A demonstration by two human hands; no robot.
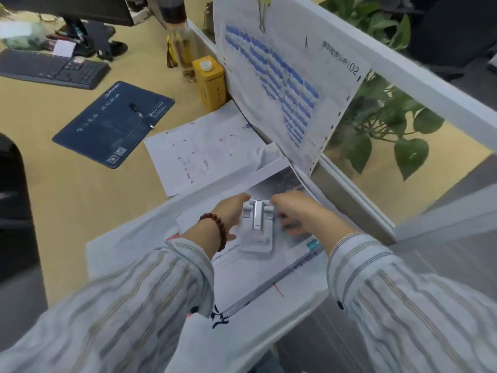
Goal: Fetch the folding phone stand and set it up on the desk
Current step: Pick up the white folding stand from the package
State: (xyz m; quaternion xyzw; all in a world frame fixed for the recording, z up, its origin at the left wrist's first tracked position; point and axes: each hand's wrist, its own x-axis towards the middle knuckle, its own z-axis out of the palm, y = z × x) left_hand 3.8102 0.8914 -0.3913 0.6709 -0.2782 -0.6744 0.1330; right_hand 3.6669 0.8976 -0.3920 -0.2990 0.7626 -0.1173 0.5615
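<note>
A white and silver folding phone stand (257, 227) sits on a spread of white papers (255, 275) near the desk's right corner, its hinged arm pointing away from me. My left hand (230, 215), with a red bead bracelet on the wrist, grips the stand's left side. My right hand (293, 212) holds the stand's right side near the hinge, fingers curled around it. The image is blurred, so the exact finger contact is unclear.
A wooden desk (80, 200) holds a dark blue mouse pad (113, 125) with a pen, a black keyboard (51, 67), a monitor base, a yellow carton (211, 86) and a bottle (180, 39). A printed sheet hangs on the partition (282, 84); a plant (390, 117) stands behind it.
</note>
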